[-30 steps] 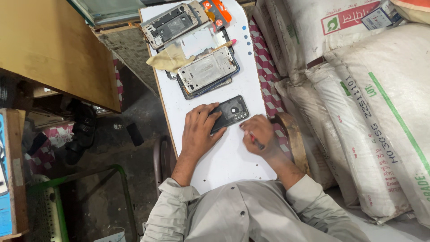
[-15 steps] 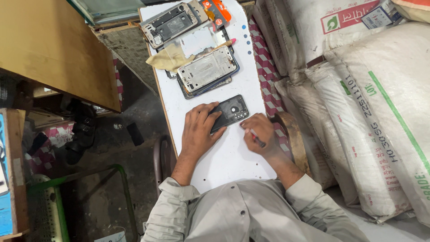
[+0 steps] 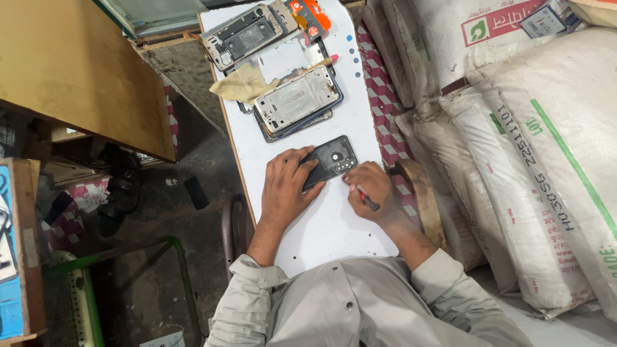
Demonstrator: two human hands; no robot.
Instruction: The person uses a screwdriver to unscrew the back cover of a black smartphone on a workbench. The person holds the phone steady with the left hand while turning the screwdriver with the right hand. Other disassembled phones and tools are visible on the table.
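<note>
Left hand (image 3: 286,186) lies flat on the white table (image 3: 334,225), fingers spread over the near end of a black phone (image 3: 329,160). It pins the phone down, pressing rather than closing around it. The phone lies back side up near the middle of the table, and the camera cluster shows at its far end.

Right hand (image 3: 373,189) is just right of the phone, curled tight around a thin dark tool with a red band (image 3: 367,199). It's probably a small screwdriver; the tip is hidden under the fingers, so I can't tell whether it touches the phone. The knuckles sit right at the phone's lower right corner.

Further up the table:
- a silver phone midframe (image 3: 297,99) stacked on a dark phone body
- a second opened phone frame (image 3: 243,33) near the far edge
- a yellowish cloth (image 3: 241,87) between those two, touching the stack
- an orange packet (image 3: 310,16) at the far end
- a few blue dots on the tabletop right of the stack; too small to identify

Right of the table there's a red-white checked cloth (image 3: 379,77), then stacked white woven sacks (image 3: 533,148). Left of it is a wooden board (image 3: 77,71), with bare floor below.
</note>
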